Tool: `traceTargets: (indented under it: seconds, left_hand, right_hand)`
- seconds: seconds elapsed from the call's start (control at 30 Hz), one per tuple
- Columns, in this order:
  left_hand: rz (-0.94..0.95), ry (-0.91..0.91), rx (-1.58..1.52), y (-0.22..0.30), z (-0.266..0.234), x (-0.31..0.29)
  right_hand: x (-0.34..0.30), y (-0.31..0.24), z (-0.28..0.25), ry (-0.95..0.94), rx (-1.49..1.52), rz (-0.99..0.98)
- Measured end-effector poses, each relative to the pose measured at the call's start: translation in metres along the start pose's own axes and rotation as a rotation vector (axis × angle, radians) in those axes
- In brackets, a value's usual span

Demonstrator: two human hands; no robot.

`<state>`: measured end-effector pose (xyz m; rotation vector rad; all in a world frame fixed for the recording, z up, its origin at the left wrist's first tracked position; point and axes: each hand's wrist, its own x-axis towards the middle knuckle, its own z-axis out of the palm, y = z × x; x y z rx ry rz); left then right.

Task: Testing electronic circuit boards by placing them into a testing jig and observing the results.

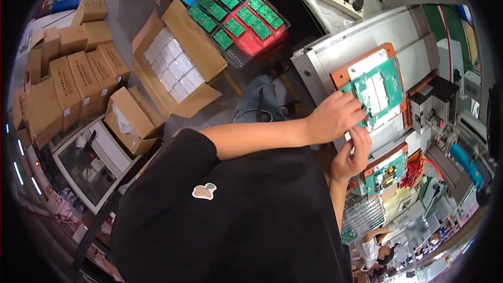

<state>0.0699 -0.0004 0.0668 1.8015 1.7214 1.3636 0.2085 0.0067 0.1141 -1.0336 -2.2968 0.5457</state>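
Note:
A green board (392, 91) with white rectangles in its middle lies on an orange-rimmed fixture (339, 77) on a metal work surface. My left hand (335, 119) reaches over the board's near left corner, fingers bent and pressed together there. Close below it, my right hand (352, 156) has its thumb and fingers drawn together at the same corner. A small pale bit shows between the two hands, too small to name. Whatever the fingertips hold is hidden.
A second orange-rimmed fixture (371, 170) with a populated board sits beside my right hand, near red parts (412, 172). Trays of green circuit boards (230, 29) and an open carton (201, 97) of white packs stand left. A power strip (340, 2) lies at the back.

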Motion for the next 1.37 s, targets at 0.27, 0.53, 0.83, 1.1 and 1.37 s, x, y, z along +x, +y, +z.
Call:
traceTargets:
  seconds: [0.27, 0.53, 0.83, 1.1, 1.37]
  left_hand:
    - [0.03, -0.048, -0.105, 0.042, 0.007, -0.008]
    - [-0.582, 0.201, -0.033, -0.086, -0.127, -0.112]
    - [-0.876, 0.089, 0.583, -0.293, -0.116, -0.278]
    - [-0.928, -0.431, 0.984, -0.318, -0.141, -0.263]
    - [-0.991, -0.433, 0.954, -0.396, -0.158, -0.317]
  right_hand:
    - [-0.005, -0.014, -0.054, -0.008, -0.04, 0.047]
    - [-0.008, -0.053, -0.059, 0.003, -0.162, 0.456]
    - [-0.012, -0.029, -0.056, -0.236, -0.358, 0.208]
    - [0.004, -0.073, -0.069, -0.225, -0.317, 0.314]
    - [-0.007, -0.088, -0.056, -0.165, -0.329, 0.352]
